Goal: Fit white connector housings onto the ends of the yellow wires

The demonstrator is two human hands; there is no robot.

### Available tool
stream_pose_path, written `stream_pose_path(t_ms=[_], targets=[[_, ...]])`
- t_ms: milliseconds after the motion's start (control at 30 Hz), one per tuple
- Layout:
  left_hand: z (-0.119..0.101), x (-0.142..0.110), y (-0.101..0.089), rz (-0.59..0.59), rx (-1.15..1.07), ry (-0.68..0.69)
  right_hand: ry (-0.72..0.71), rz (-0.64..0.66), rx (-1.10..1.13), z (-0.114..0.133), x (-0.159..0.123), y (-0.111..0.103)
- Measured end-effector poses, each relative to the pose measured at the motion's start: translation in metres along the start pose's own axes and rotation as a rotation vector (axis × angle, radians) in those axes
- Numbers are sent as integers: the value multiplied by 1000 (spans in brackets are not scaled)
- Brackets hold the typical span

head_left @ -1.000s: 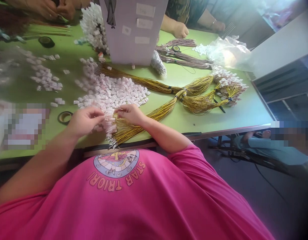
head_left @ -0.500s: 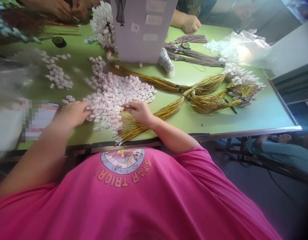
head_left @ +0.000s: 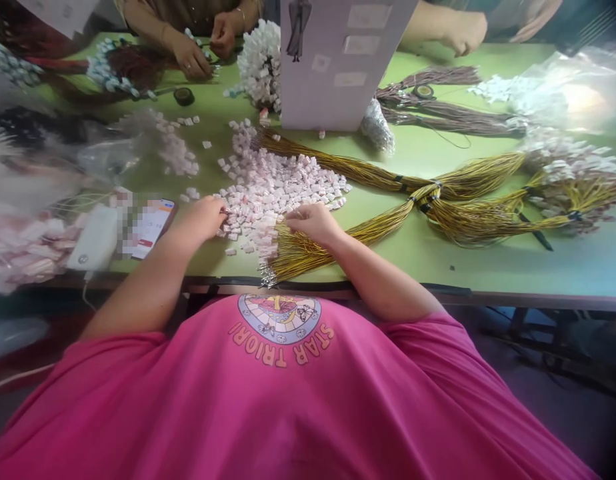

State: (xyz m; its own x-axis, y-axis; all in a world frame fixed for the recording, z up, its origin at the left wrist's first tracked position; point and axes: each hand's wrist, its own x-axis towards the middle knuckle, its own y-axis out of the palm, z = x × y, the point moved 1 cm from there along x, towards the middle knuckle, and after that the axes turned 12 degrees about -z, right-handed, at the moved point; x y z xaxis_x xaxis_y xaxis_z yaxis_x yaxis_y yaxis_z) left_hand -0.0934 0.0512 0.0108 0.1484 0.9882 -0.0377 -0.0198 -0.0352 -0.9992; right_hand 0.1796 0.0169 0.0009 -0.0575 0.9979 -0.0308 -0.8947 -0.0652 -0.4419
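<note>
A pile of small white plastic connector housings [head_left: 288,183] lies in front of me. At its left edge is my left hand [head_left: 202,219], fingers curled and tips together among the housings; what they pinch is too small to make out. My right hand [head_left: 315,223] is closed, thumb and finger pinching at the yellow wires [head_left: 313,257] of a fanned bundle. Bare silver terminals [head_left: 268,275] tip some wires near the table edge. Other wire ends carry white housings [head_left: 265,240] in a row between my hands.
A phone [head_left: 151,230] and a white power bank [head_left: 94,237] lie left of my left hand. A tall pale box [head_left: 338,73] stands behind the pile. More tied wire bundles [head_left: 468,200] stretch right. Black tape [head_left: 183,97] lies farther back. Other people's hands [head_left: 198,57] work across the table.
My left hand has left the wire ends beside my right hand and moved to the pile's left edge. My right hand keeps its pinch at the wires. The view has swung left.
</note>
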Motion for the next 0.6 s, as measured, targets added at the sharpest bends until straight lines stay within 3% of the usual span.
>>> stream_pose_path(t_ms=[200, 433, 500, 600], targets=[[-2, 0, -4, -23, -94, -21, -31, 100, -25, 1, 0, -1], [2, 5, -13, -77, -150, -44, -163, 82, -68, 3, -3, 1], [-8, -2, -22, -129, -265, -61, -145, 95, -36, 2, -4, 2], [-37, -17, -31, -131, -673, -74, -137, 72, 13, 1, -4, 3]])
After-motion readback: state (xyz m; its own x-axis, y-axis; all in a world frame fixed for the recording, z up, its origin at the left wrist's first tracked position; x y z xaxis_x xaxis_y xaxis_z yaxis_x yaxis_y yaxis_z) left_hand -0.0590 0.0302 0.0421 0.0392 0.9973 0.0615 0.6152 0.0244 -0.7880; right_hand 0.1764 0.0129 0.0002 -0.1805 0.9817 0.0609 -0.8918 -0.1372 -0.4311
